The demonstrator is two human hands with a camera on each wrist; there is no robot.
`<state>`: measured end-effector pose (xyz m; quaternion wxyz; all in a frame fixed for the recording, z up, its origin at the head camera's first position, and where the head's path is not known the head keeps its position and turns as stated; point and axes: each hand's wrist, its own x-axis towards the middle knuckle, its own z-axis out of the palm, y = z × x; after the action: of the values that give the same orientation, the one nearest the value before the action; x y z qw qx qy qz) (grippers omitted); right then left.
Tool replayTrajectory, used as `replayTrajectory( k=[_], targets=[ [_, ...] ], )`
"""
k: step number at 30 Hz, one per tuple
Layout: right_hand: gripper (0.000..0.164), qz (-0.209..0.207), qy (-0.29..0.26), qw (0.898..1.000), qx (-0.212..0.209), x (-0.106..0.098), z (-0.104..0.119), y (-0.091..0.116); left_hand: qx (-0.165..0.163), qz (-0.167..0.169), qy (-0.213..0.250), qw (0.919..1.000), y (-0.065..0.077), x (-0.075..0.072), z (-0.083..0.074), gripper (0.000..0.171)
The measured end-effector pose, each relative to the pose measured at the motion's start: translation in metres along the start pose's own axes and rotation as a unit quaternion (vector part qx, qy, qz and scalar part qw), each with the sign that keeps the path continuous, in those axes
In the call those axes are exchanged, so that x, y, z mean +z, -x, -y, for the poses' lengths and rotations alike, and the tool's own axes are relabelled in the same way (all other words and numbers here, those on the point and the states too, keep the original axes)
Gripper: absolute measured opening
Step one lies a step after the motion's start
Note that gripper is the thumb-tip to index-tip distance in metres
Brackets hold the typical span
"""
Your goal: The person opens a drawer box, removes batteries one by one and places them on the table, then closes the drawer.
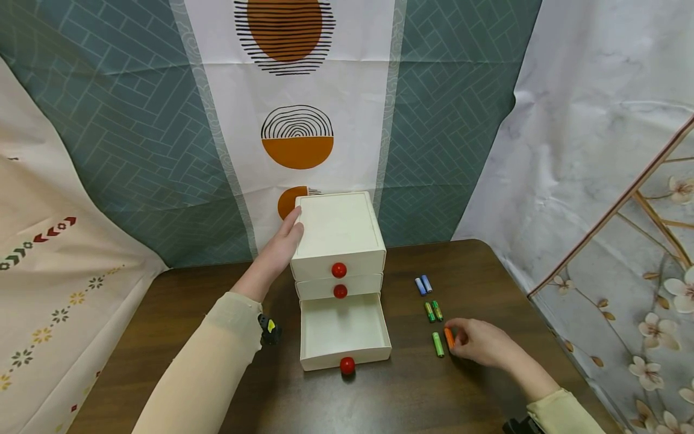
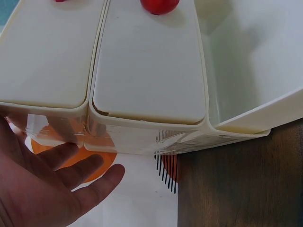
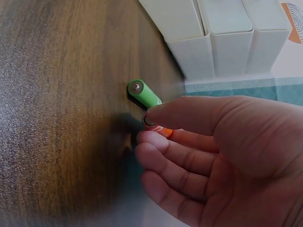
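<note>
A small white chest of drawers [image 1: 338, 226] with red knobs stands on the table, its bottom drawer [image 1: 341, 328] pulled out with a bare floor. My left hand [image 1: 279, 250] rests against the chest's upper left side; in the left wrist view its fingers [image 2: 97, 189] are extended alongside the wall. Over at the right, my right hand [image 1: 479, 342] pinches an orange battery [image 1: 449, 337] between thumb and fingers, low over the tabletop. Right beside it lies a light green battery [image 1: 438, 344], whose end also shows in the right wrist view.
Behind the light green battery lie two green-and-gold batteries [image 1: 430, 311], and farther back two blue-and-white batteries [image 1: 420, 286]. The brown wooden table [image 1: 260, 392] meets a patterned cloth backdrop [image 1: 444, 120] at the back, with more cloth hanging at both sides.
</note>
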<state>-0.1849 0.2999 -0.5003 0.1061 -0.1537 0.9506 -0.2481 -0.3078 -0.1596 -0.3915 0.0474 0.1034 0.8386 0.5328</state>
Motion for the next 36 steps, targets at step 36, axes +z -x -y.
replayTrajectory(
  k=[36],
  targets=[
    [0.043,-0.001,0.012,1.000,0.021,0.0076,0.0039,-0.0013,-0.003,-0.005,-0.007,1.0000,-0.0016,0.0003,-0.0005,0.067]
  ],
)
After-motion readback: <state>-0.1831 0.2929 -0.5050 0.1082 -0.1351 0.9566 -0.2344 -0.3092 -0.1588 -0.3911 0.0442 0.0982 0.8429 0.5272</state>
